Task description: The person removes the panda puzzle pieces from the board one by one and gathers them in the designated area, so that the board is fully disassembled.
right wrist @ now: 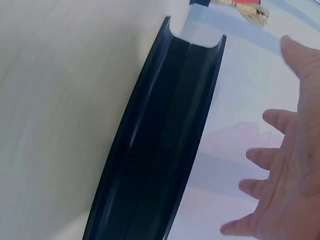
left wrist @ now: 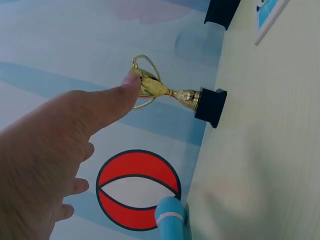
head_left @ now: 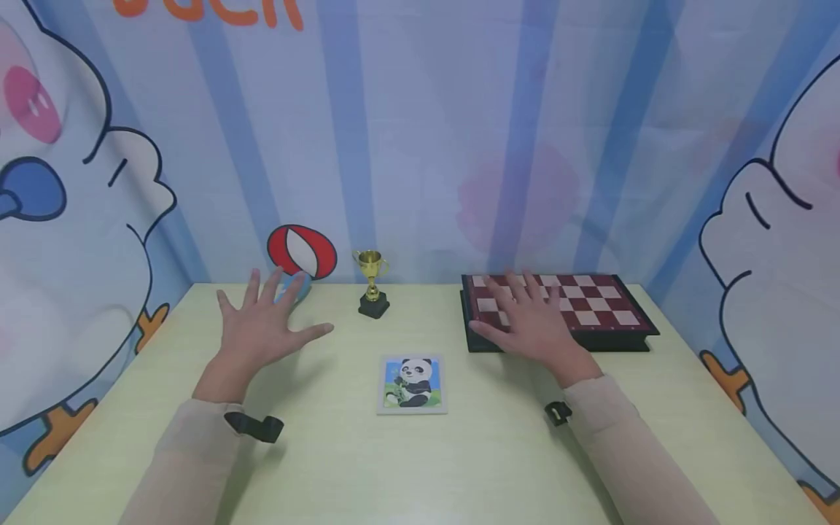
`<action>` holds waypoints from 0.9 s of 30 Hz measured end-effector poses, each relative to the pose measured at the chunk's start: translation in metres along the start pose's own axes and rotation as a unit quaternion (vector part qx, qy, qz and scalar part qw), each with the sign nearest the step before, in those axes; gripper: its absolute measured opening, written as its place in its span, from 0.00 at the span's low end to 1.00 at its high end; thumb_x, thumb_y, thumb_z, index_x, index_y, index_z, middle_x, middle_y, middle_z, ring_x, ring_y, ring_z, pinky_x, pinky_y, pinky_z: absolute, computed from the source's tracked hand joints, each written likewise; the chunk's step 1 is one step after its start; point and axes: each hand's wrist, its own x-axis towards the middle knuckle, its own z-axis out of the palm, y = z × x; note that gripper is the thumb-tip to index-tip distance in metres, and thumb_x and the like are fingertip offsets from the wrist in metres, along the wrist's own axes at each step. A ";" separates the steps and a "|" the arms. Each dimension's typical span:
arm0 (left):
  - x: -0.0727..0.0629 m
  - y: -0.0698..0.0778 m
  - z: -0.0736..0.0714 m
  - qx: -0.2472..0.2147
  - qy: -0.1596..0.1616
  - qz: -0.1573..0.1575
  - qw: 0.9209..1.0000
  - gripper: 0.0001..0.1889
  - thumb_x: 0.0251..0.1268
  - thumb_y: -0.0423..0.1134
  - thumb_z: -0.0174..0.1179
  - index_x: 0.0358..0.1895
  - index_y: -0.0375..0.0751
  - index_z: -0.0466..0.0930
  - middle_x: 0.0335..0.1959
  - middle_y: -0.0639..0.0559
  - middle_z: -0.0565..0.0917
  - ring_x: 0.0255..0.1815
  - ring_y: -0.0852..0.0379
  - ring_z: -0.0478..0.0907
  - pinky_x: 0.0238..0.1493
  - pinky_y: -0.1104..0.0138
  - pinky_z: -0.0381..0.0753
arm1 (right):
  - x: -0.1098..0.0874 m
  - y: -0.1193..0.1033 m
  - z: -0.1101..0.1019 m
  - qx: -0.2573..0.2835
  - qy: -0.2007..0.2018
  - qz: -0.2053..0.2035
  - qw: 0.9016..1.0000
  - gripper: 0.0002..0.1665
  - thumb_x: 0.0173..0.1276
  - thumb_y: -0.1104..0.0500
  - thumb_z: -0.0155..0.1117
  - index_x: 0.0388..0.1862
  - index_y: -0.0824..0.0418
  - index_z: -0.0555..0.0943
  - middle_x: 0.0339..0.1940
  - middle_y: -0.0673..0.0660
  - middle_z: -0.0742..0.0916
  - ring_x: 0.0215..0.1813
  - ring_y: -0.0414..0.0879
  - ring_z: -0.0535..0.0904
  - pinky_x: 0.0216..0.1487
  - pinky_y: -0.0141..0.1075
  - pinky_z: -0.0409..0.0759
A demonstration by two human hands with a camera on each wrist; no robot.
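Note:
My left hand [head_left: 259, 332] hovers over the table's left side, fingers spread and holding nothing. Just past its fingertips lies a light-blue object [left wrist: 172, 225] with a pale band, partly hidden by the fingers in the head view. A small gold trophy cup [head_left: 372, 281] on a black base stands right of that hand; in the left wrist view the thumb merely overlaps it. My right hand [head_left: 534, 332], fingers spread too, is over the near left part of a folding chessboard [head_left: 593, 300] with dark red and white squares. Its black side [right wrist: 155, 140] shows in the right wrist view.
Between the hands, nearer me, a white-framed panda picture [head_left: 413, 384] lies flat on the pale wooden table [head_left: 420, 467]. A blue striped cloth backdrop [head_left: 420, 146] with cartoon ducks and a printed red-and-white ball hangs behind and along both sides.

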 end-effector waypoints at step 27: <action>-0.032 0.066 0.083 -0.231 -0.140 0.220 0.937 0.52 0.57 0.75 0.59 0.79 0.49 0.59 0.77 0.54 0.64 0.79 0.49 0.54 0.78 0.50 0.56 | 0.024 -0.091 0.078 0.367 -0.126 -0.177 0.905 0.14 0.78 0.58 0.56 0.56 0.60 0.83 0.56 0.54 0.83 0.58 0.48 0.76 0.62 0.46 0.75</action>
